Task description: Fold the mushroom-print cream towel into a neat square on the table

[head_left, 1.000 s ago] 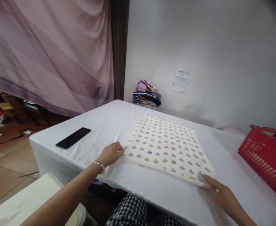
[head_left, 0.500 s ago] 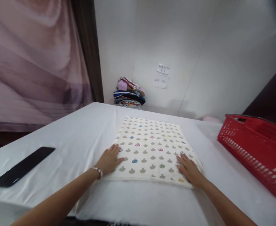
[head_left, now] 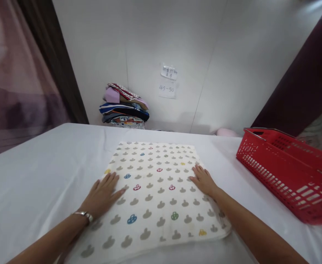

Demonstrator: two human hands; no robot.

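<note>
Smoothing a folded cream cloth with small grey and coloured prints (head_left: 155, 194), lying at the near middle of the white-covered surface (head_left: 40, 172). Left hand (head_left: 104, 192) and right hand (head_left: 203, 180) pressed flat on top, fingers spread, gripping nothing. Red plastic basket (head_left: 287, 172) to the right. Probably next: a steady palm sweep outward.

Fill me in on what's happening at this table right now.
A person has both hands flat on a folded cream cloth printed with small grey and coloured shapes, which lies on a white-covered table. The left hand presses its left edge, the right hand its right side. A red plastic basket sits at the right, and a stack of folded fabrics lies by the wall.
</note>
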